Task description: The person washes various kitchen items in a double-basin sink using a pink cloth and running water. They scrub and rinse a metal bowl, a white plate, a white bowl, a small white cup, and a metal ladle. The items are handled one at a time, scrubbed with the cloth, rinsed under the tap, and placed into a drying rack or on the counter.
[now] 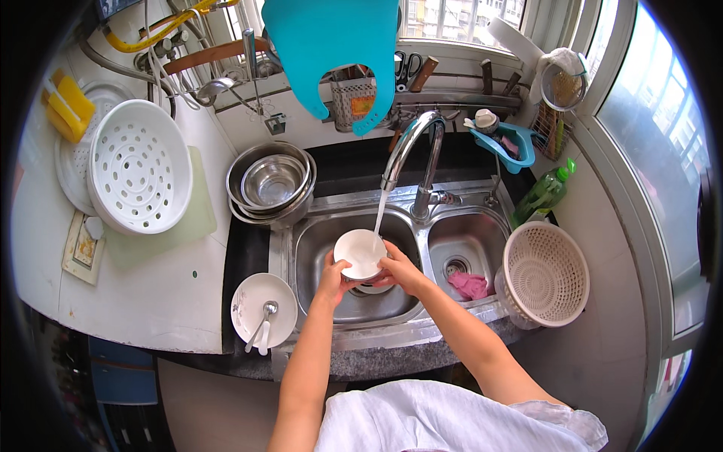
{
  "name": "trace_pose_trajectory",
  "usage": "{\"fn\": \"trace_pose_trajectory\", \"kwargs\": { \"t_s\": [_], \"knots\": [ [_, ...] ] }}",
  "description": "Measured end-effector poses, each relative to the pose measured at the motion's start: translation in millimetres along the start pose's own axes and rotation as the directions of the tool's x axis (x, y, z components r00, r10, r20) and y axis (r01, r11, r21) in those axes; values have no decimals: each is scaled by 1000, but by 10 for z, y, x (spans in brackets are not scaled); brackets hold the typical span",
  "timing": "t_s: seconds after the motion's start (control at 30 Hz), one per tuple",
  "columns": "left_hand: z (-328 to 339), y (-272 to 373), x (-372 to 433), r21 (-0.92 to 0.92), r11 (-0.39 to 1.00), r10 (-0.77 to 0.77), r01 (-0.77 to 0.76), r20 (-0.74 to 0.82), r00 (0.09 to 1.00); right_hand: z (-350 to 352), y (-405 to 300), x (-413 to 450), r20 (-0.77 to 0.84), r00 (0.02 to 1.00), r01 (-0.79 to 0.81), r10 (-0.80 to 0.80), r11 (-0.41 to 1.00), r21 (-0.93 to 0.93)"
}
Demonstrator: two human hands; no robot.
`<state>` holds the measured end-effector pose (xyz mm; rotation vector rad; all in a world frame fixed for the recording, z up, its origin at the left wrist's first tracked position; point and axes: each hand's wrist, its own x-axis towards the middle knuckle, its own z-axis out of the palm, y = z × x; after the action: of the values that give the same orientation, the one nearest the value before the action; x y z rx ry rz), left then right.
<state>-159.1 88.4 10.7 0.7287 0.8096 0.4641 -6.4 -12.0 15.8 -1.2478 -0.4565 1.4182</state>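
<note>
Between both hands I hold a small white bowl (356, 257) over the left basin (339, 313) of a steel double sink. My left hand (333, 279) grips its left rim, thumb on the inside. My right hand (402, 268) holds the right side, thumb also over the rim. Water from the chrome gooseneck faucet (415, 133) runs into the bowl. Below it, partly hidden, another white dish (374, 289) lies in the basin. A white plate (248, 299) left of the sink carries a metal spoon (270, 308) and a white spoon (264, 339).
Stacked steel bowls (274, 181) stand at the sink's back left. A pink cloth (469, 285) lies in the right basin. Rightward are a beige plastic basket (545, 274) and a green soap bottle (542, 195). A turquoise silicone bib (333, 39) hangs behind. A white colander (141, 166) leans at left.
</note>
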Motion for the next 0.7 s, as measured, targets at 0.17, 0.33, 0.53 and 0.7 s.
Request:
{"fn": "trace_pose_trajectory", "kwargs": {
  "t_s": [0.17,0.33,0.53,0.7],
  "knots": [
    [67,-313,126,-158,984,83,-80,18,996,-67,22,88,-144,987,66,-66,998,-1],
    [-65,-322,91,-245,969,0,28,116,993,-3,75,-84,-134,987,71,-89,989,-133],
    [34,-322,76,-212,977,-18,35,83,996,-144,134,-60,-135,990,45,-45,999,-3],
    [-54,-284,123,-235,971,45,-30,55,997,-54,201,-56,-66,997,60,-50,986,156]
  ]
}}
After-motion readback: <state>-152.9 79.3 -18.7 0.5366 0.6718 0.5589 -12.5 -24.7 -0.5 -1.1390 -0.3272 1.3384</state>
